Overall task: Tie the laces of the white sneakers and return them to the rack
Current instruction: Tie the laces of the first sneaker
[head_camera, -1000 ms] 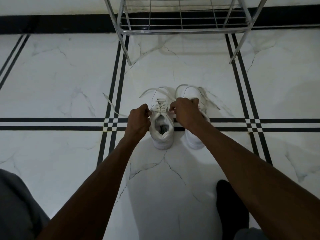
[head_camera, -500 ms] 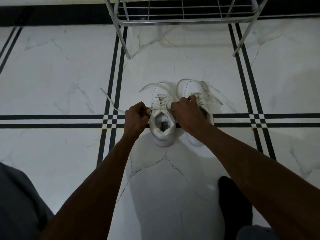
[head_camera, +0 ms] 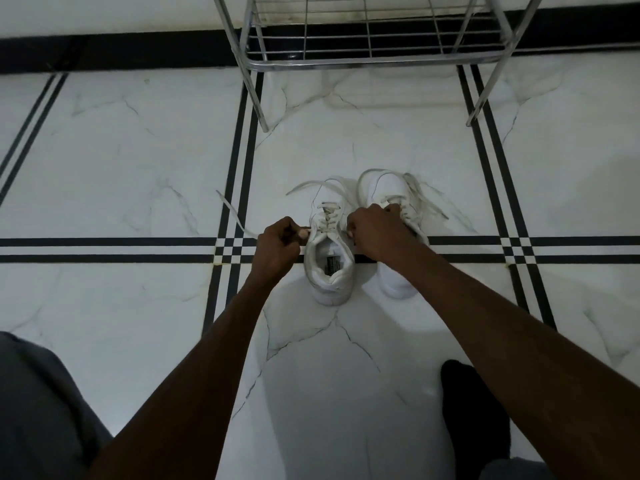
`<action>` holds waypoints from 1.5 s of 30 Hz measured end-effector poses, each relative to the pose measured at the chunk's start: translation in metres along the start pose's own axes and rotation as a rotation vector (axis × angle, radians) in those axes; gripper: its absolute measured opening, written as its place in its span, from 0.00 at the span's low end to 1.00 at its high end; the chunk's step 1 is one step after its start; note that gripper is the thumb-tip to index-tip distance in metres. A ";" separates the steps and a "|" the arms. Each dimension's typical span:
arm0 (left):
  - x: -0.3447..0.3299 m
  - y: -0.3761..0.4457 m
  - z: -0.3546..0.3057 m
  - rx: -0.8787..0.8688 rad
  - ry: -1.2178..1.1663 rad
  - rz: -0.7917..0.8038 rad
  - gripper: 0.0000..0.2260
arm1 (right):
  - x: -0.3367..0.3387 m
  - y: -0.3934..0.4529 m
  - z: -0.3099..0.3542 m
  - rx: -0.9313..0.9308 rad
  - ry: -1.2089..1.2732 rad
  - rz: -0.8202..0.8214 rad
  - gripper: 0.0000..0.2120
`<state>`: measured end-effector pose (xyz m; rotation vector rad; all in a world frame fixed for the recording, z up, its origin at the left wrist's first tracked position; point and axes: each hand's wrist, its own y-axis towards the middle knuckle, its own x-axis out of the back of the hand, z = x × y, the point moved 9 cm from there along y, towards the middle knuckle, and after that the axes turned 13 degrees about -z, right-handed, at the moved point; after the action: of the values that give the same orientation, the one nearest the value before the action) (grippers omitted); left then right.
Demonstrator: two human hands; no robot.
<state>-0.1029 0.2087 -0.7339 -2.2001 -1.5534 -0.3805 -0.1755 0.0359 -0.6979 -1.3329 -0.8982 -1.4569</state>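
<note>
- Head view, fingers: the left hand (head_camera: 277, 249) is curled into a tight pinch on one lace end (head_camera: 239, 221) at the left side of the near sneaker's collar; the right hand (head_camera: 375, 233) is likewise closed at the collar's right side, but its knuckles hide the pinch, so I cannot tell for sure that a lace is in it.
- Head view, the task's thing: the left sneaker (head_camera: 330, 261) stands on the marble floor (head_camera: 138, 150) between the two hands, heel toward the person, toe toward the rack (head_camera: 374, 58). Its long axis runs away from the camera, and the hands pull across it, one on each side.
- Head view, its pair: the right sneaker (head_camera: 388, 188) sits just beside it, partly under the right wrist, its laces (head_camera: 426, 199) loose on the tile.
- Head view, judgement: both hands are equally near the eyelets, so the next crossing of the lace ends should happen over the tongue, midway between them. The left strand trails out to the left, well clear of the shoe.
- Head view, the rack: it stands ahead of the toes, well apart, its bottom shelf bare where visible.
</note>
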 end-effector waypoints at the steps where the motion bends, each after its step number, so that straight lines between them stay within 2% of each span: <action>1: 0.001 0.002 -0.002 -0.011 0.016 0.010 0.06 | 0.000 0.001 0.000 0.007 0.011 0.036 0.06; 5: 0.006 0.006 -0.012 0.035 -0.008 0.070 0.14 | 0.000 0.007 -0.013 -0.044 0.181 0.165 0.15; 8: 0.014 0.011 -0.023 0.061 -0.135 0.101 0.17 | 0.015 0.015 -0.027 -0.155 0.442 0.154 0.21; 12: 0.011 0.012 -0.044 0.154 -0.350 0.151 0.22 | 0.035 0.025 -0.034 -0.326 0.905 0.020 0.16; 14: 0.004 0.013 -0.052 0.187 -0.453 0.143 0.24 | 0.035 0.024 -0.029 -0.382 1.083 -0.030 0.17; 18: -0.007 0.012 -0.056 0.159 -0.452 0.085 0.15 | 0.028 0.017 -0.010 -0.402 1.450 -0.047 0.13; 22: -0.013 0.011 -0.056 0.086 -0.411 0.071 0.14 | 0.018 0.015 -0.010 -0.443 1.382 -0.047 0.14; 25: -0.015 0.010 -0.056 0.030 -0.327 0.079 0.14 | 0.016 0.017 -0.005 -0.351 1.256 -0.039 0.10; 32: -0.015 0.011 -0.060 -0.080 -0.245 0.093 0.11 | 0.015 0.018 0.003 -0.287 1.087 -0.012 0.23; 36: -0.014 0.009 -0.070 -0.183 -0.146 0.114 0.11 | 0.005 0.017 -0.010 -0.451 1.143 -0.045 0.15; 39: -0.018 0.009 -0.073 -0.234 -0.082 0.133 0.11 | -0.003 0.019 -0.019 -0.544 1.157 -0.084 0.14; 42: -0.020 0.012 -0.072 -0.257 -0.042 0.127 0.10 | -0.002 0.021 -0.014 -0.516 1.201 -0.084 0.07; 45: -0.022 0.014 -0.070 -0.241 -0.017 0.115 0.09 | -0.002 0.021 -0.007 -0.469 1.262 -0.051 0.06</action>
<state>-0.0958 0.1527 -0.6856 -2.4673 -1.4457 -0.5398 -0.1582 0.0230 -0.7024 -0.4215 0.2546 -2.1591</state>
